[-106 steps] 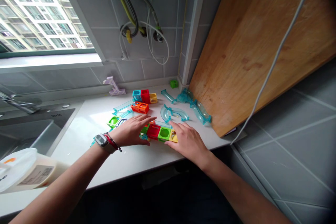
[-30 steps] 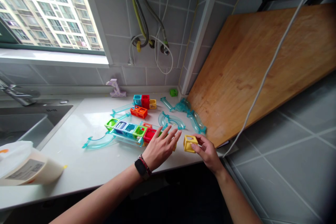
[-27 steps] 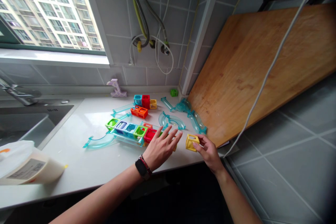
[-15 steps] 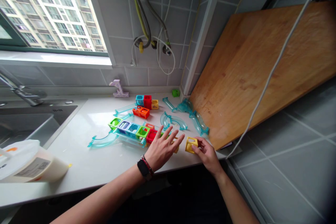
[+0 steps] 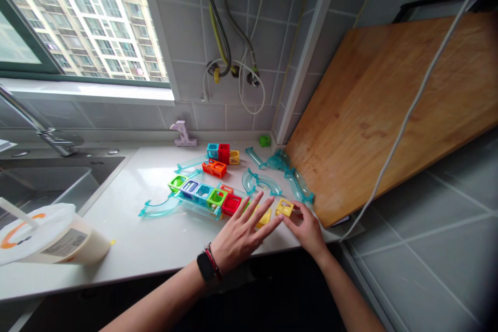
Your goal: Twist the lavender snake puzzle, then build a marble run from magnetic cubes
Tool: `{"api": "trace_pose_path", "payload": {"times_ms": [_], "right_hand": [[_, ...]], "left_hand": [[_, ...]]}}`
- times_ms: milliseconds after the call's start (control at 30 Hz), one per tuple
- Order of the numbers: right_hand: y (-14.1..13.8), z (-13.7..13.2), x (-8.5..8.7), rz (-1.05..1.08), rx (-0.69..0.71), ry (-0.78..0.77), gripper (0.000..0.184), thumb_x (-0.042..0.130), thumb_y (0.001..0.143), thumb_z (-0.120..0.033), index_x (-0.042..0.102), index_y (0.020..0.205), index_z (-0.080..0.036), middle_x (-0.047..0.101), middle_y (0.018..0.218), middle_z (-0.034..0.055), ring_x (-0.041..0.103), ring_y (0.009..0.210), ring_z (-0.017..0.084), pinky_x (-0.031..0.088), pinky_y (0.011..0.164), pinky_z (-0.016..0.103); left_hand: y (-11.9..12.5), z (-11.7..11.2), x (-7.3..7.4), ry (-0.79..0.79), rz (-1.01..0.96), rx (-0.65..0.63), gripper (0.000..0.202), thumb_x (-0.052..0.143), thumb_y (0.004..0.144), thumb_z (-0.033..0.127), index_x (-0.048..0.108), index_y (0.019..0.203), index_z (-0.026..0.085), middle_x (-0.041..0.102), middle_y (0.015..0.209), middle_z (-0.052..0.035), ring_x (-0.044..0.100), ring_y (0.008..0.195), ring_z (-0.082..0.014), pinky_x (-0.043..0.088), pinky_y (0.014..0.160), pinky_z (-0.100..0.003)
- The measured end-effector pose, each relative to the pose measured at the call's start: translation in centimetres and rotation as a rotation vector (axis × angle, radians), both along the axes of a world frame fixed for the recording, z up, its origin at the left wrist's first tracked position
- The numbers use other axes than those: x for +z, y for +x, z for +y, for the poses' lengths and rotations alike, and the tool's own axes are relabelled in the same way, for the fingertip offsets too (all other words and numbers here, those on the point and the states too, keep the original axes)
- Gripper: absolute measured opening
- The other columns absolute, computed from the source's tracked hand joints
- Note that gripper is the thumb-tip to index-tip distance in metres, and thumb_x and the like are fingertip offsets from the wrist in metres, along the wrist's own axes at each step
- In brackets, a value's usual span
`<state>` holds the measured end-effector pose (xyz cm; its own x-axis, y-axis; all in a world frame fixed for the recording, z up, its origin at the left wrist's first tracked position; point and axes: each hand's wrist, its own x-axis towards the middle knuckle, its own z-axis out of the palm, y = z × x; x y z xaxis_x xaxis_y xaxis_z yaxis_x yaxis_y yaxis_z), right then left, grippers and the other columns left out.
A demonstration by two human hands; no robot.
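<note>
Between thumb and fingers, my right hand (image 5: 309,231) holds a yellow hollow cube block (image 5: 285,208) near the counter's front right. My left hand (image 5: 238,238) has its fingers stretched and spread over the right end of a row of blocks. That row runs from a light green block (image 5: 178,182) past purple and blue ones to a red block (image 5: 232,204) and another yellow block (image 5: 264,217), partly hidden by my left fingers. The held block is close to this end block; whether they touch I cannot tell. Clear teal track (image 5: 198,206) lies along the row.
Behind stand an orange block pair (image 5: 214,168) and a red block (image 5: 224,153) joined with others. Curved teal track pieces (image 5: 268,184) lie right, beside a leaning wooden board (image 5: 389,114). A lidded cup (image 5: 78,241) and a sink (image 5: 112,166) are left.
The yellow block in my right hand has tilted, showing more of its top, and sits nearer the row's end. My left hand stays spread over the row. The camera view has shifted slightly.
</note>
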<state>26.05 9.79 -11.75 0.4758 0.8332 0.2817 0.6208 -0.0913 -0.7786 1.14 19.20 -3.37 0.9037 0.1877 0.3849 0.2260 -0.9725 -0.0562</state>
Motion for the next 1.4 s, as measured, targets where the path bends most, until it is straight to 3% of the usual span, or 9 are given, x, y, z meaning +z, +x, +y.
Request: {"api": "trace_pose_path", "payload": {"times_ms": [100, 300, 433, 633, 733, 833, 1000, 1133, 1400], "right_hand": [[0.2, 0.2, -1.0, -0.013, -0.019, 0.016, 0.064, 0.072, 0.083, -0.058, 0.06, 0.133, -0.018, 0.07, 0.121, 0.0161, 0.069, 0.108, 0.032, 0.057, 0.096, 0.05], [-0.6, 0.1, -1.5, -0.104, -0.036, 0.082, 0.075, 0.072, 0.084, -0.059, 0.049, 0.144, -0.019, 0.062, 0.133, 0.0172, 0.064, 0.114, 0.031, 0.055, 0.1, 0.052], [-1.0, 0.0, -0.5, -0.154, -0.084, 0.188, 0.068, 0.069, 0.087, -0.057, 0.051, 0.141, -0.019, 0.059, 0.134, 0.018, 0.061, 0.117, 0.031, 0.055, 0.097, 0.051], [-4.6, -3.0, -0.1, -0.105, -0.221, 0.327, 0.022, 0.057, 0.097, -0.043, 0.064, 0.096, -0.022, 0.066, 0.094, 0.0095, 0.063, 0.084, 0.026, 0.055, 0.077, 0.042], [-8.9, -4.8, -0.1, -0.025, 0.0, 0.205, 0.017, 0.055, 0.098, -0.039, 0.064, 0.094, -0.025, 0.067, 0.086, 0.0061, 0.064, 0.076, 0.025, 0.056, 0.072, 0.04], [-13.3, -5.0, 0.5, -0.106, 0.258, 0.101, 0.017, 0.057, 0.096, -0.033, 0.069, 0.105, -0.026, 0.071, 0.103, 0.0095, 0.067, 0.1, 0.03, 0.057, 0.09, 0.046], [-17.2, -1.8, 1.6, -0.363, 0.383, -0.102, 0.048, 0.057, 0.095, -0.032, 0.058, 0.142, -0.021, 0.055, 0.15, 0.0138, 0.042, 0.146, 0.036, 0.037, 0.118, 0.057], [-18.5, 1.1, 1.2, -0.459, 0.342, -0.228, 0.053, 0.053, 0.099, -0.035, 0.052, 0.149, -0.015, 0.044, 0.159, 0.0167, 0.036, 0.15, 0.033, 0.031, 0.122, 0.054], [-20.4, 4.3, 0.2, -0.477, 0.338, -0.239, 0.057, 0.046, 0.1, -0.026, 0.042, 0.155, -0.012, 0.041, 0.161, 0.0193, 0.035, 0.151, 0.034, 0.028, 0.123, 0.056]], "left_hand": [[-2.1, -2.4, -1.1, -0.067, -0.125, 0.008, 0.063, 0.062, 0.095, 0.022, 0.042, 0.154, 0.03, 0.029, 0.169, -0.0105, 0.023, 0.156, -0.0351, 0.036, 0.121, -0.058], [-5.7, -8.1, -6.3, -0.328, -0.471, 0.198, 0.05, 0.059, 0.092, 0.009, 0.056, 0.137, 0.028, 0.068, 0.134, -0.0106, 0.053, 0.14, -0.0292, 0.055, 0.108, -0.05], [-7.1, -9.9, -8.2, -0.452, -0.536, 0.251, 0.048, 0.054, 0.093, 0.007, 0.056, 0.136, 0.029, 0.071, 0.125, -0.0092, 0.063, 0.128, -0.0265, 0.061, 0.1, -0.047], [-11.2, -6.0, -6.3, -0.393, -0.551, 0.339, 0.038, 0.055, 0.097, 0.015, 0.058, 0.133, 0.026, 0.07, 0.125, -0.0084, 0.064, 0.123, -0.0243, 0.056, 0.105, -0.044], [-13.7, -2.7, -5.6, -0.413, -0.497, 0.523, 0.028, 0.056, 0.099, 0.031, 0.062, 0.125, 0.023, 0.069, 0.122, -0.0095, 0.066, 0.116, -0.0253, 0.055, 0.102, -0.045], [-14.9, -0.3, -6.0, -0.364, -0.336, 0.632, 0.03, 0.054, 0.098, 0.042, 0.068, 0.113, 0.02, 0.071, 0.115, -0.0108, 0.067, 0.108, -0.0278, 0.056, 0.097, -0.046], [-13.0, 0.9, -7.5, -0.293, -0.146, 0.683, 0.045, 0.045, 0.101, 0.042, 0.063, 0.135, 0.018, 0.058, 0.147, -0.0167, 0.05, 0.139, -0.0348, 0.044, 0.109, -0.056], [-10.6, 1.2, -8.2, -0.359, -0.013, 0.774, 0.057, 0.043, 0.1, 0.039, 0.048, 0.151, 0.015, 0.043, 0.161, -0.0177, 0.033, 0.15, -0.0392, 0.03, 0.117, -0.063], [-9.0, 1.8, -8.6, -0.379, -0.013, 0.812, 0.055, 0.042, 0.099, 0.036, 0.049, 0.151, 0.018, 0.042, 0.161, -0.0166, 0.028, 0.153, -0.0386, 0.019, 0.12, -0.065]]}}
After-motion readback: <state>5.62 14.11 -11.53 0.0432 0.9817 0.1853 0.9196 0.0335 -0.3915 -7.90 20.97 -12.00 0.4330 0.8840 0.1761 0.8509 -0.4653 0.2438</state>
